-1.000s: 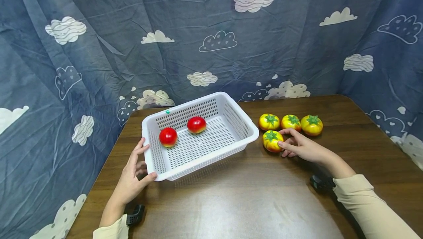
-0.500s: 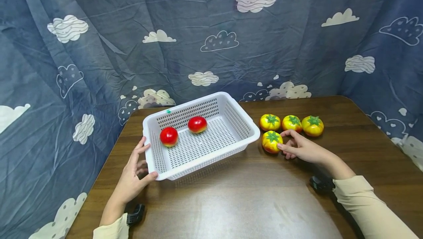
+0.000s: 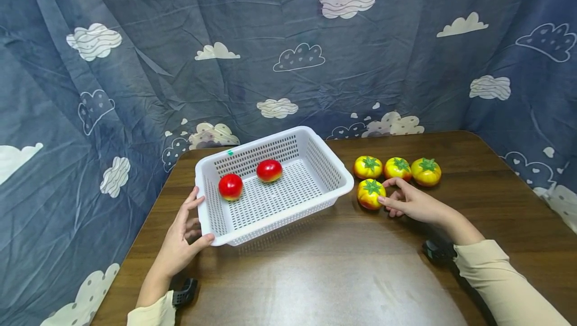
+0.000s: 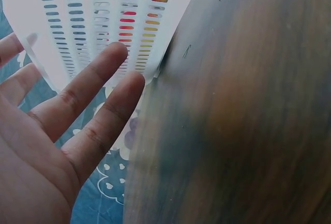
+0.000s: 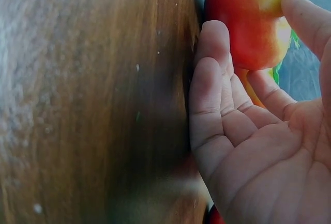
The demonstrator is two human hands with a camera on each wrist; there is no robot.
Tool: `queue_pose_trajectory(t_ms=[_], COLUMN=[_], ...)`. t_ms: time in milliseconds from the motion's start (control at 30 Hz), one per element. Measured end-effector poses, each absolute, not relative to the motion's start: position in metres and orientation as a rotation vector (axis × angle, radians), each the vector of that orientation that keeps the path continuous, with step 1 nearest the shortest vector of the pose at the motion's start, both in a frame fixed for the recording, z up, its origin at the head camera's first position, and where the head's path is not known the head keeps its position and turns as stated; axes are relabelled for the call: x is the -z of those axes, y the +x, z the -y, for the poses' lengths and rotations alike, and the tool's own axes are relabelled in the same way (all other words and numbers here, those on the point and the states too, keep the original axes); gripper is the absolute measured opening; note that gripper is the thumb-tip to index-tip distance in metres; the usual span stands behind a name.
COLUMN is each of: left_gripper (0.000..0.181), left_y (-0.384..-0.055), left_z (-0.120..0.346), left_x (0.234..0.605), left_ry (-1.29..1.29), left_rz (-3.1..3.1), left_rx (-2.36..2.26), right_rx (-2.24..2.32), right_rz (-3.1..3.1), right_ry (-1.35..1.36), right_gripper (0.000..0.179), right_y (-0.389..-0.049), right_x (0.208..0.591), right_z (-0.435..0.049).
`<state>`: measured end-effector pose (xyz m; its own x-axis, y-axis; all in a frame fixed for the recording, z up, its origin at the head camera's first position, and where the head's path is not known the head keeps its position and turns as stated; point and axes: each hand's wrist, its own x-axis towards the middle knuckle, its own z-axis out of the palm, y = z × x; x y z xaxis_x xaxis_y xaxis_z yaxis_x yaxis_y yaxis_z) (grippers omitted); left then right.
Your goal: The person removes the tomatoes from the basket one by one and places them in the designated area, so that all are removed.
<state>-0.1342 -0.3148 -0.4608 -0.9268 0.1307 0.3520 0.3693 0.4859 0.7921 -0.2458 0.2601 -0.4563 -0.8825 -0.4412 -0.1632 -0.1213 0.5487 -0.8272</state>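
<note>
A white perforated plastic basket (image 3: 288, 218) stands at an angle on the table. Inside lie two shiny red fruits with yellowish undersides, one red fruit (image 3: 230, 187) at left and another red fruit (image 3: 269, 171) near the back wall. My left hand (image 3: 178, 243) rests at the basket's left end, thumb and forefinger on the rim; in the left wrist view two straight fingers (image 4: 103, 105) reach toward the slotted wall. To the basket's right, my right hand (image 3: 412, 203) holds a yellow-red tomato (image 3: 371, 194) with a green leafy top between thumb and forefinger, its other fingers curled beside it.
Behind the held tomato, a row holds a left tomato (image 3: 367, 167), a middle tomato (image 3: 397, 169) and a right tomato (image 3: 426, 172). The brown wooden table (image 3: 315, 281) ends at a dark blue cloud-print curtain (image 3: 252, 80).
The held tomato has shifted very slightly left, and my right thumb has moved with it. My left hand, the basket and the other fruits look the same.
</note>
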Motion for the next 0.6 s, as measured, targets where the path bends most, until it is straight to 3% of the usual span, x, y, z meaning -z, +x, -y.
queue_pose_trajectory(t_ms=[600], left_gripper=[0.086], left_y=[-0.136], left_z=[0.316], left_x=[0.464], left_ry=[-0.462], left_rz=[2.454], left_rx=[1.416], right_rx=[1.251], right_rz=[-2.477], right_ry=[-0.455], right_gripper=[0.061], right_y=[-0.247], right_x=[0.440], right_z=[-0.261])
